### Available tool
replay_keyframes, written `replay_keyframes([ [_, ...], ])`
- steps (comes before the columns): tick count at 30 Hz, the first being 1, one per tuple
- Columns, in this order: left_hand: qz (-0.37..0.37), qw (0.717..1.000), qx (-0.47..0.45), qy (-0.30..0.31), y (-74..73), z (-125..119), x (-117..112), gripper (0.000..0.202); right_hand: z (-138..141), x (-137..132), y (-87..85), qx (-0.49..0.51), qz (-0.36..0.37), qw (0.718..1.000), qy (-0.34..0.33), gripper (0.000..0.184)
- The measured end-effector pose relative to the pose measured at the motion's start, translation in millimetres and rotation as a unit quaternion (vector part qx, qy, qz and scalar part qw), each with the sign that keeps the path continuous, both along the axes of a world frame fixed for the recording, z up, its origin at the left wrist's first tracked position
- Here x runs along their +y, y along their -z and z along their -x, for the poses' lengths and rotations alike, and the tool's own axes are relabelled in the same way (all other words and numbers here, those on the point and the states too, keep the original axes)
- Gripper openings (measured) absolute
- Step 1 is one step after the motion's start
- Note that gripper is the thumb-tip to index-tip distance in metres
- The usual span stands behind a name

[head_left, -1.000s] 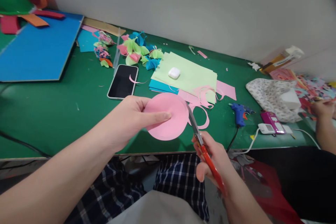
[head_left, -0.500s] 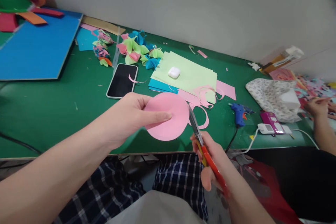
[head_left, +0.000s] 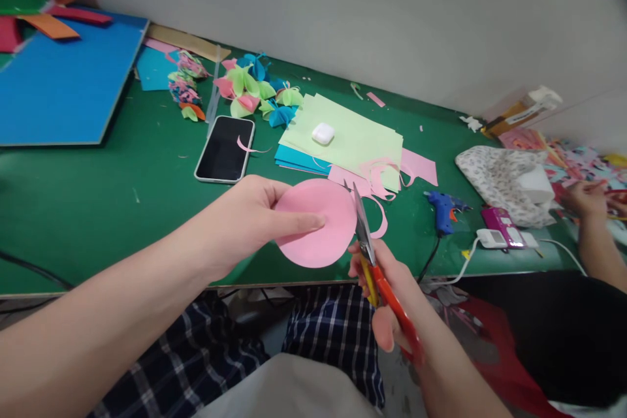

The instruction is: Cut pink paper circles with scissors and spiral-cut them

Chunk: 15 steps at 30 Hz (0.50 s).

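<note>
My left hand pinches a round pink paper disc above the front edge of the green table, thumb on top and fingers beneath. My right hand grips red-handled scissors. Their metal blades are slightly apart and point up along the disc's right rim. Curled pink paper trimmings lie on the table just behind the blades.
A phone lies face up left of the disc. Light green and blue sheets carry a white earbud case. Folded paper flowers, a blue board, a blue glue gun and a patterned pouch surround them. Another person's hand works at far right.
The scissor blades have opened a little and moved up against the disc's right edge. The disc and my left hand shifted slightly right and down.
</note>
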<state>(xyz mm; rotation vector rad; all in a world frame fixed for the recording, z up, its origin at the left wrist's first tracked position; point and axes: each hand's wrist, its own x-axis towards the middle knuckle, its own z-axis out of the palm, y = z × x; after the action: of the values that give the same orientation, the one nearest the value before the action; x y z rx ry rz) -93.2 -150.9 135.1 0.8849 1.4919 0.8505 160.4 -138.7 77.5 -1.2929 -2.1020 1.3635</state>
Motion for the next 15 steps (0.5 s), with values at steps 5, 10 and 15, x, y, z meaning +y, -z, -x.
replay_keyframes([
  [5, -0.019, 1.000, -0.015, 0.008, 6.0, 1.4, -0.4, 0.021, 1.0, 0.1, -1.8, 0.006, 0.010, 1.000, 0.000, 0.055],
  [10, -0.011, 1.000, -0.021, 0.008, 3.9, 0.9, -0.8, 0.019, 1.3, 1.7, -2.2, 0.030, 0.040, 0.999, 0.011, 0.078],
  [15, 0.000, 1.000, -0.016, 0.002, -1.0, -0.4, 0.1, 0.018, 0.9, 2.6, -0.2, 0.038, 0.040, 0.998, 0.011, 0.099],
])
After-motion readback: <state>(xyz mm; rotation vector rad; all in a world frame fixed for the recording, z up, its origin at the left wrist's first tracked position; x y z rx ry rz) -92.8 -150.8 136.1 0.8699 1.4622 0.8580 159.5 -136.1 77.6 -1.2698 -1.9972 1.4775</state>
